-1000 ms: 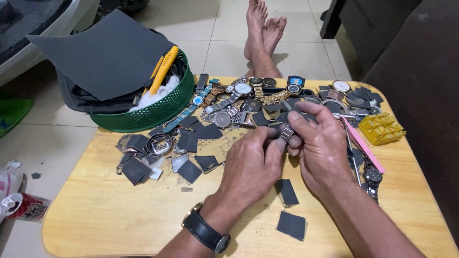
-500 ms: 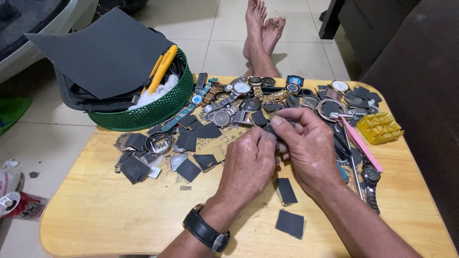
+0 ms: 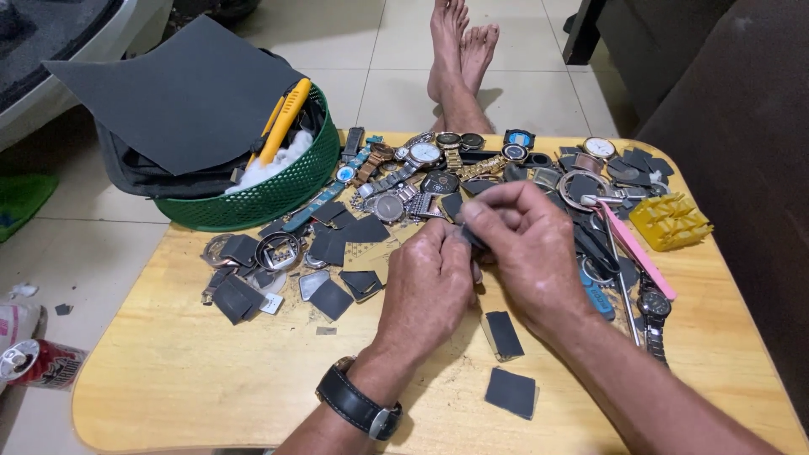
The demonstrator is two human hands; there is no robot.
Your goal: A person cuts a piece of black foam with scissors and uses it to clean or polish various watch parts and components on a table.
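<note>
My left hand (image 3: 428, 291) and my right hand (image 3: 524, 244) meet above the middle of a small wooden table (image 3: 168, 371). Between their fingertips they pinch a small dark piece (image 3: 468, 240), mostly hidden by the fingers; I cannot tell what it is. My left wrist wears a black wristwatch (image 3: 358, 410). Two dark sandpaper squares (image 3: 506, 334) lie on the table just below my hands. A heap of wristwatches (image 3: 425, 164) and watch parts spreads behind my hands.
A green basket (image 3: 278, 190) at the back left holds a grey sandpaper sheet (image 3: 177, 97), a yellow utility knife (image 3: 282, 122) and white cotton. A yellow plastic block (image 3: 670, 221) and pink tool (image 3: 636, 250) lie right. Bare feet (image 3: 459, 50) rest beyond. A can (image 3: 38, 364) lies on the floor.
Both hands have shifted slightly left and toward me, still pinched together on the small piece; the fingers have moved a little against each other.
</note>
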